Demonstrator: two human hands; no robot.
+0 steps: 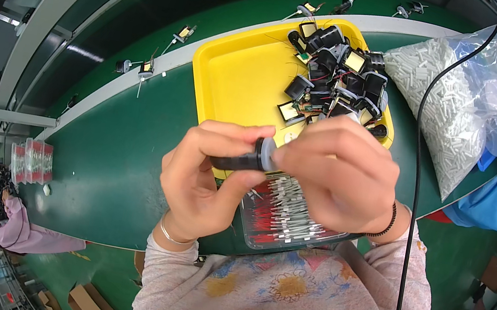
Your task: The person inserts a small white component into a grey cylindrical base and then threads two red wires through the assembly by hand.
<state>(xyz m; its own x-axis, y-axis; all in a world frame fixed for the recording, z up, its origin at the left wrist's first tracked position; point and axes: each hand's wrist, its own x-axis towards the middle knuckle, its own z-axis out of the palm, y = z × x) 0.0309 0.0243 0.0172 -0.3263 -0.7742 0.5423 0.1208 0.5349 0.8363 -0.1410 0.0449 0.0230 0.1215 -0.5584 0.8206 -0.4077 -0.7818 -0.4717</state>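
Observation:
Held in front of my chest, a black cylindrical part with a pale grey round end [267, 154] sits between the thumb and fingers of my left hand [192, 175]. My right hand [347, 171] is closed in a pinch against that grey end; whatever its fingertips hold is hidden. Beyond my hands is a yellow tray [241, 78], its right side piled with similar black parts [326, 66] with thin wires and pale yellow squares. Under my hands lies a clear plastic box [257, 242] of thin white and red sticks, partly covered by my right hand.
A clear bag of small white tubes [441, 102] stands at the right of the green table [106, 177]. A black cable [419, 151] hangs down on the right. Several assembled pieces [146, 69] lie on the green strip past the table edge. A person [25, 229] sits far left.

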